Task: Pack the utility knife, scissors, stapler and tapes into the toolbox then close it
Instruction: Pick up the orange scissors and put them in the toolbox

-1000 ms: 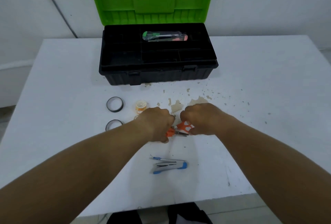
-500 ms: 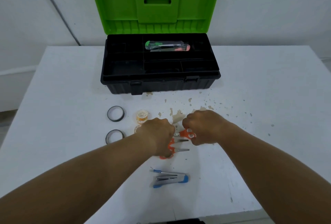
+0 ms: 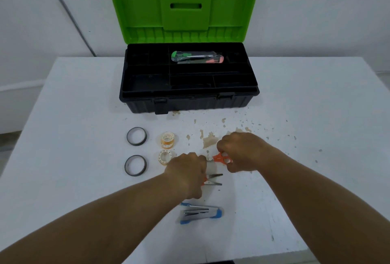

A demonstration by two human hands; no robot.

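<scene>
White chipped table [image 3: 84,179]: 2 orange-handled scissors [image 3: 221,157] w/ steel blades.

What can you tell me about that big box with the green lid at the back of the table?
The toolbox is a black, ribbed plastic case with a bright green lid, swung fully open and standing upright behind it. The lid has a raised centre panel with a slot. Inside, a black tray is split into several compartments; a utility knife lies in a rear one, the rest look empty. Two latches hang on the front wall. It rests on the white table, untouched by either hand.
</scene>
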